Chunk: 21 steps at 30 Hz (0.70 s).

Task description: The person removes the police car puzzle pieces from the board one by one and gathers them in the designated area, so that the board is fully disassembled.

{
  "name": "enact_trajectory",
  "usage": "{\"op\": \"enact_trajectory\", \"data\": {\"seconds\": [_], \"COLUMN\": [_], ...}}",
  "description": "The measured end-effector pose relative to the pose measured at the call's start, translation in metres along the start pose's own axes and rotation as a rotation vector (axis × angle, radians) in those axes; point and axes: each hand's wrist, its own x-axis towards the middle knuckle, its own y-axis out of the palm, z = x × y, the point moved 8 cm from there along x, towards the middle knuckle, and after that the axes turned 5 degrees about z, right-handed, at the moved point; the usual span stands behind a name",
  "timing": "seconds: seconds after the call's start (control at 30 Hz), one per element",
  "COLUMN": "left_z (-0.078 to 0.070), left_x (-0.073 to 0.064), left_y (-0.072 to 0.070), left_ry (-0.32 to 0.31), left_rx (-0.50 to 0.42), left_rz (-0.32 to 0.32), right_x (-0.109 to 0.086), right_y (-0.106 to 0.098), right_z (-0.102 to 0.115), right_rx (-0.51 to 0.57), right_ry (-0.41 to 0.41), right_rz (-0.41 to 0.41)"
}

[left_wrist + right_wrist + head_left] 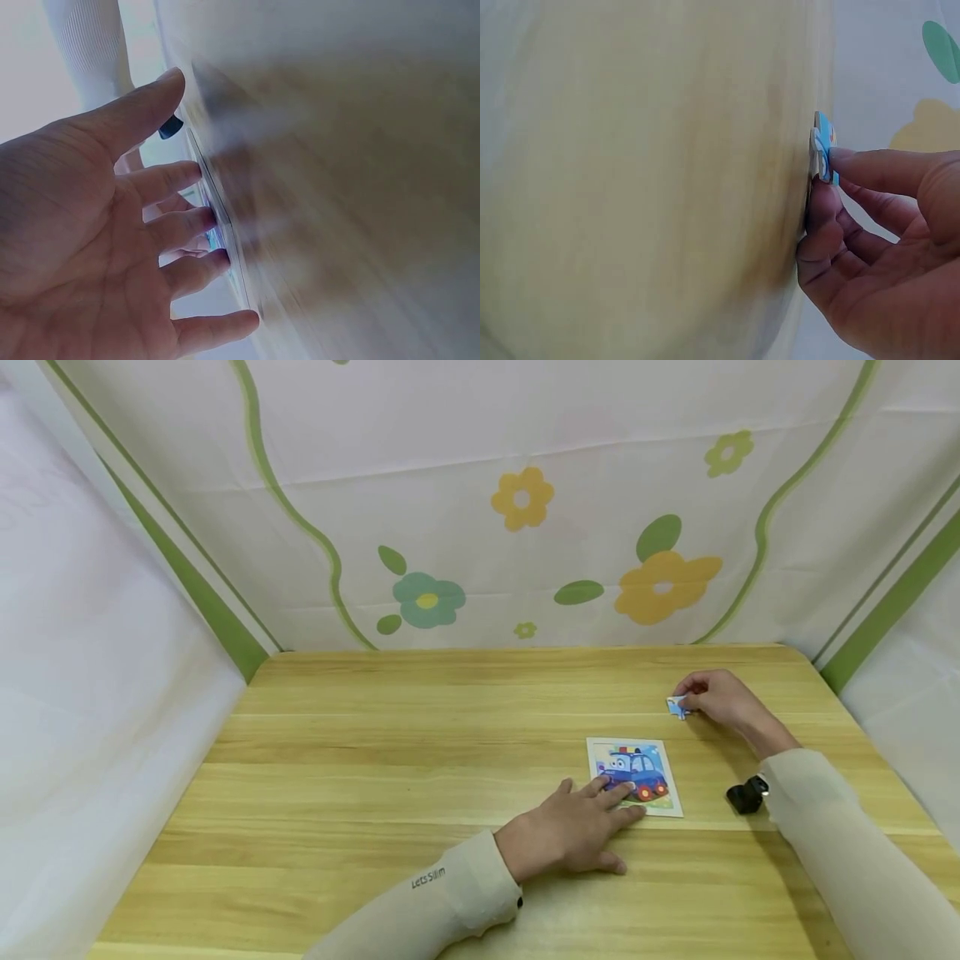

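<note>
Right hand [718,700] pinching, left hand [577,832] spread

Our right thumb and fingers clamp a small light-blue jigsaw piece [677,707], beyond and right of a square, white-bordered picture board [649,767] showing a blue cartoon car. Our left fingers lie apart on the board's near-left part. Beneath is a yellow-brown wood-grain table [360,777]; behind it, white flowered cloth [442,485].

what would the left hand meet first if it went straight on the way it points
The square white-bordered puzzle picturing a blue car; the left hand already partly covers it. Beyond, probably the cream right sleeve, though depth is unclear.
</note>
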Motion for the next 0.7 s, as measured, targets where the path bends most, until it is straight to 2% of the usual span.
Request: {"op": "enact_trajectory", "data": {"seconds": [0.4,0.7], "left_z": [-0.0029,-0.0028], "left_x": [-0.0017,-0.0008], "left_y": [0.0022,0.0020], "left_ry": [-0.019,-0.013], "left_rx": [0.047,0.033], "left_rz": [0.014,0.011], "right_x": [-0.0019,-0.0033], "right_y": [0.0015,0.0014], "right_z": [0.0038,0.0070], "right_rx": [-0.025,-0.061], "right_ry": [-0.011,-0.035], "right_rz": [-0.004,-0.018]}}
